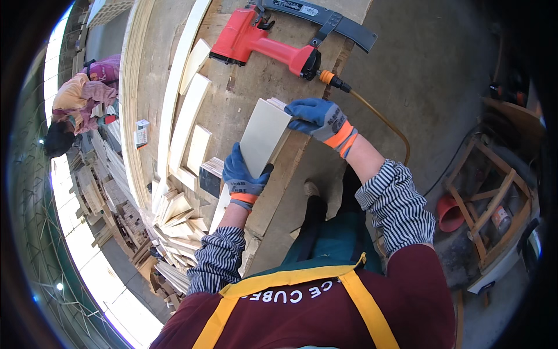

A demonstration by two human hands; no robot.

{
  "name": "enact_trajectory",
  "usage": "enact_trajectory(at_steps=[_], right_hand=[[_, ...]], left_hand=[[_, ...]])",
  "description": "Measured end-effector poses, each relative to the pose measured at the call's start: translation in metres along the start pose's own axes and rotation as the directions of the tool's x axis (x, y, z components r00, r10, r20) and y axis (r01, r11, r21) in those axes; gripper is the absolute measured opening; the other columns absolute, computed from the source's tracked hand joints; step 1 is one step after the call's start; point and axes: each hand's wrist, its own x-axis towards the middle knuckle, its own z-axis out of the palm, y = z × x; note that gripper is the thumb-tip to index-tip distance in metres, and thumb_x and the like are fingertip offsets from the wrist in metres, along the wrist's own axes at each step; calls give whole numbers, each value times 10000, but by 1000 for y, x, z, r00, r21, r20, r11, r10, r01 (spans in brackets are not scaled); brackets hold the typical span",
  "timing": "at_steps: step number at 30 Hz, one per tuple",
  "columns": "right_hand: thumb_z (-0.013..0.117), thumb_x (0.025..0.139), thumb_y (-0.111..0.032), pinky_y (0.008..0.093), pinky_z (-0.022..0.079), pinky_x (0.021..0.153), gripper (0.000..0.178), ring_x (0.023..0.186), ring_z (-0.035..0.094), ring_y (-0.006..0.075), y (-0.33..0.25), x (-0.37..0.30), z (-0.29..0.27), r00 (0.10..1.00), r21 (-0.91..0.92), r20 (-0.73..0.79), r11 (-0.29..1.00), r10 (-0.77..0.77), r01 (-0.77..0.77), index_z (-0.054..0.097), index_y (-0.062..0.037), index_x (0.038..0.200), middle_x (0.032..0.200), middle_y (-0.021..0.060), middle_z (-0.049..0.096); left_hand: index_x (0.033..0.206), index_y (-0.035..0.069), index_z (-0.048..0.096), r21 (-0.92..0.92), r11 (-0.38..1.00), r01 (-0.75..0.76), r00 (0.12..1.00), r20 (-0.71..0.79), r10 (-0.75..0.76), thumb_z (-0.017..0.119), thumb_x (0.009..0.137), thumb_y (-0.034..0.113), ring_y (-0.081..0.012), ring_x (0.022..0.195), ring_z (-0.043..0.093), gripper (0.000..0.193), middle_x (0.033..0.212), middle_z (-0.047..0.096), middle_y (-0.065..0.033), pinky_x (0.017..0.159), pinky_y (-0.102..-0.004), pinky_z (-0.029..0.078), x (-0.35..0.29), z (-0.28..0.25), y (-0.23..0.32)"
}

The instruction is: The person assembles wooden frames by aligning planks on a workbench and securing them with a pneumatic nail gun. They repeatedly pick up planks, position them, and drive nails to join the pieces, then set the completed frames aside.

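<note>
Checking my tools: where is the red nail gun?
In the head view, the red nail gun lies at top centre on the wooden bench, beyond the right hand.

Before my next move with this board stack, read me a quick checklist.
1. Left hand on the board stack: ok, at its near end.
2. Right hand on the stack: ok, at its far end.
3. Gloves worn: ok, both hands.
4. Red nail gun away from hands: ok, lying on the workbench.
5. Hose connected to the gun: ok.
6. Gun's trigger locked: cannot tell.
</note>
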Motion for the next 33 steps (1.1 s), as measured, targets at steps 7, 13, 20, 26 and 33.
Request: enact_trajectory(at_steps=[7, 13, 20, 26, 33], right_hand=[[710, 836, -49, 348, 566, 770, 232, 867, 701, 296, -41, 9, -59, 838, 46, -461, 951, 292, -307, 700, -40, 1068, 974, 126, 719], [656, 881, -272, 410, 530, 808, 459, 958, 667, 297, -26, 86, -47, 984, -550, -121, 816, 130, -175, 584, -79, 1291, 1069, 117, 682], [600, 889, -455, 547, 449, 798, 738, 1010, 649, 265, -10, 146, -3, 765, -939, 197, 343, 613, -34, 363, -130, 1508, 1169, 93, 657], [592, 898, -422, 531, 433, 820, 646, 984, 656, 247, 6, 139, -5, 804, -928, 224, 374, 551, 2, 444, -129, 1454, 1109, 79, 672], [671, 854, -216, 432, 515, 751, 294, 854, 664, 326, -16, 110, -19, 992, -467, -65, 882, -106, 64, 639, -105, 1124, 1015, 91, 689]], left_hand=[[1408, -8, 404, -9, 1000, 29, 999, 15, -29, 817, 639, 579, -396, 1042, 570, 1052, 1150, 583, -204, 904, -496, 456, -3, 0, 1], [1423, 10, 389, 3, 997, 75, 995, 63, -75, 814, 637, 577, -387, 1065, 567, 1058, 1161, 581, -193, 922, -489, 449, 1, -4, 4], [1436, 31, 379, -13, 994, 109, 990, 92, -108, 783, 655, 586, -371, 1085, 564, 1040, 1198, 572, -175, 937, -490, 438, 1, -7, 7], [1434, 22, 383, -15, 992, 125, 985, 121, -122, 777, 656, 591, -371, 1090, 555, 1042, 1200, 573, -170, 947, -491, 426, 0, -10, 8], [1437, 18, 372, -25, 998, 55, 997, 56, -54, 782, 648, 606, -376, 1057, 564, 1066, 1180, 575, -187, 913, -496, 434, -3, -4, 4]])
